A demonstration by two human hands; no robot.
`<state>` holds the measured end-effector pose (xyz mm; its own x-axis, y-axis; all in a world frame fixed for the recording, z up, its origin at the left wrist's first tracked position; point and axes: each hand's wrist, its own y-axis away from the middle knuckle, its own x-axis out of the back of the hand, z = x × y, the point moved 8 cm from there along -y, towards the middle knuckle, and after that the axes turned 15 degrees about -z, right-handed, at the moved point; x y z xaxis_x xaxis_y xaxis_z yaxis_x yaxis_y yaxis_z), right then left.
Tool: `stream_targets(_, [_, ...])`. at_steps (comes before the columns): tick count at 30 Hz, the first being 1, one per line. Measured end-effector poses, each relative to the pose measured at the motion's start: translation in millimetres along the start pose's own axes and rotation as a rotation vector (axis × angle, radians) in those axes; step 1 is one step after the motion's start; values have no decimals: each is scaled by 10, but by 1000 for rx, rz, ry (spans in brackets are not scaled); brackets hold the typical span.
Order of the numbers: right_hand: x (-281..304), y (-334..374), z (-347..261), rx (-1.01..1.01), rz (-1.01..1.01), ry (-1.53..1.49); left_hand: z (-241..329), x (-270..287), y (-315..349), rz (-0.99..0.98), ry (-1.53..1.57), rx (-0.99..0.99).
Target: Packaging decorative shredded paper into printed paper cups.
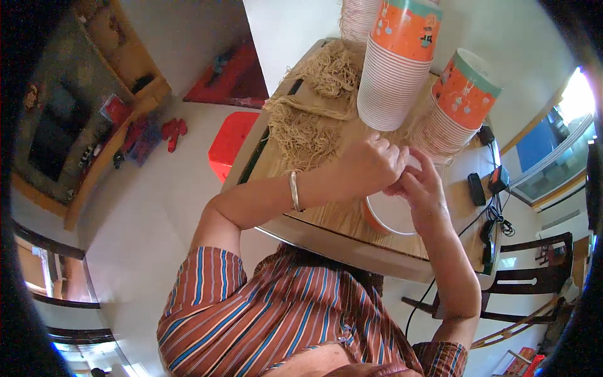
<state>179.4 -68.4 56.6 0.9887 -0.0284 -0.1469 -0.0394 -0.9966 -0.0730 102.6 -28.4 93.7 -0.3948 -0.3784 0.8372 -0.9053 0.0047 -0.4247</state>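
Observation:
Over the table, my left hand (379, 162) is closed, its fingertips meeting those of my right hand (422, 188). The right hand's thumb and forefinger are pinched together; whatever lies between the fingertips is too small to make out. Just beneath both hands sits a paper tub (392, 212), orange outside and white inside, partly covered by the right hand. Beyond the hands rises a tall stack of paper tubs (394, 81), the top one orange and green. To its right leans a shorter stack of similar tubs (468, 94).
Tangled beige cords (304, 135) lie in bundles on the wooden table (339, 220). Another stack (358, 20) stands at the back. At the right edge are a black adapter (499, 179) and cables. A red stool (232, 141) is left of the table, a dark chair (531, 279) right.

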Motion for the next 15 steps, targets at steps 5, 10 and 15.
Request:
stream_targets(5, [101, -8, 49, -80, 113, 203, -23, -93, 4, -90, 74, -1])
stream_targets(10, [302, 52, 145, -174, 163, 320, -179, -249, -6, -112, 401, 10])
stream_targets(15, [322, 179, 146, -193, 235, 183, -450, -636, 117, -67, 724, 125])
